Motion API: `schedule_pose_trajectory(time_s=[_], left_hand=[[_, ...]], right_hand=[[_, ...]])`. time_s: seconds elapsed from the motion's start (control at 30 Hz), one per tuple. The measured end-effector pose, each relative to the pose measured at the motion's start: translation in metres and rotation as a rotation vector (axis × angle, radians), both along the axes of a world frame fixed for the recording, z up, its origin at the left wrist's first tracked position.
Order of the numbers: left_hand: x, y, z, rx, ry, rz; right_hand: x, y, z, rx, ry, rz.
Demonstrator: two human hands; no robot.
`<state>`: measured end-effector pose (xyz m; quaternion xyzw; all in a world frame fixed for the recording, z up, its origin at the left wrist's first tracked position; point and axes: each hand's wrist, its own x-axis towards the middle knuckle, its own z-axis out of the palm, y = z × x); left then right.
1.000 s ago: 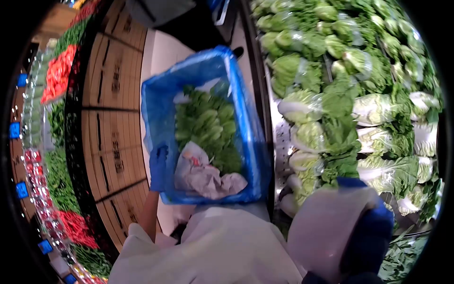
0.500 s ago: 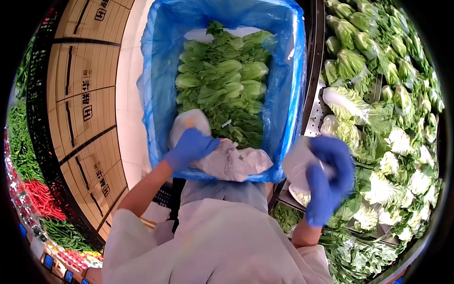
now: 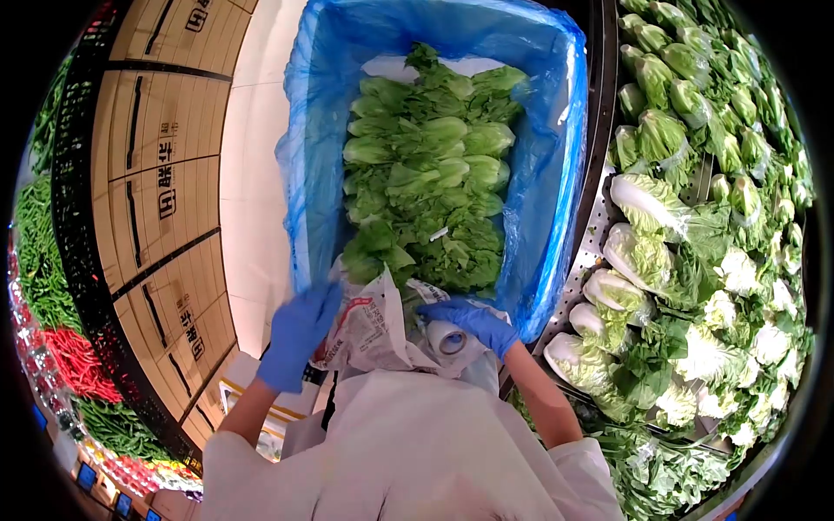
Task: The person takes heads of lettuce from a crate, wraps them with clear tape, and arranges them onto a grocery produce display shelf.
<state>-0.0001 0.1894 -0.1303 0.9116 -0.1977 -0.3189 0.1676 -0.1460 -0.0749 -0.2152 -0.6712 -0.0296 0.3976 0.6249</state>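
Observation:
My left hand (image 3: 300, 337), in a blue glove, is beside a white plastic bag with red and black print (image 3: 369, 326). Its fingers stretch away from me, blurred at the tips. My right hand (image 3: 476, 324), gloved the same way, bends its fingers over the crumpled white plastic. A white roll with a hollow core (image 3: 448, 338) lies in that plastic, just under this hand. Beyond both hands, rows of green leafy lettuce (image 3: 434, 165) fill the middle of a crate lined with blue plastic (image 3: 306, 165).
Chinese cabbages (image 3: 645, 252) and other greens lie on a perforated metal shelf (image 3: 593, 230) at right. Stacked brown cartons (image 3: 156, 174) stand left, next to green beans or peppers (image 3: 42, 269) and red chillies (image 3: 76, 365). A pale floor strip (image 3: 254, 174) runs between cartons and crate.
My right hand has come in from the right side to the crate's near edge. My left hand has moved back toward me. The printed bag now stands up, and the roll's end shows.

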Motion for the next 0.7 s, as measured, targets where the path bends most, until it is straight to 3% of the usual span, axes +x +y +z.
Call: schedule_pose_trajectory(time_s=[0.03,0.07,0.13,0.17,0.2,0.27,0.3,0.47,0.5,0.67,0.7], left_hand=[[0.010,-0.019,-0.009,-0.196,-0.247,-0.057],[0.030,-0.060,-0.005,-0.183,-0.143,-0.072],[0.040,-0.124,-0.052,-0.582,-0.158,-0.179],[0.041,-0.163,-0.073,-0.446,0.014,-0.241],[0.032,-0.183,-0.117,-0.665,-0.143,-0.408],[0.017,-0.238,-0.141,-0.201,0.108,-0.752],[0.003,-0.255,-0.144,-0.213,0.110,-0.760],[-0.058,-0.269,-0.165,0.254,-0.159,-1.065],[-0.056,-0.269,-0.167,0.254,-0.161,-1.100],[-0.048,-0.261,-0.163,0.302,-0.057,-1.105],[-0.041,-0.253,-0.156,0.151,-0.002,-1.043]], right_hand=[[-0.010,0.002,-0.008,-0.009,-0.072,-0.042],[-0.008,0.003,-0.004,-0.016,-0.073,-0.050],[-0.004,0.008,0.008,0.001,0.176,-0.106],[-0.008,0.008,0.003,-0.010,0.177,-0.119],[-0.015,0.009,-0.004,0.001,0.087,-0.161],[-0.022,0.009,-0.004,0.000,0.000,-0.210],[-0.023,0.009,0.002,-0.061,-0.074,-0.206],[-0.038,0.007,0.013,-0.242,-0.168,-0.266],[-0.028,0.000,0.029,-0.260,-0.185,-0.245],[-0.043,0.008,0.009,-0.160,-0.117,-0.329],[-0.045,0.008,0.007,-0.181,-0.113,-0.294]])
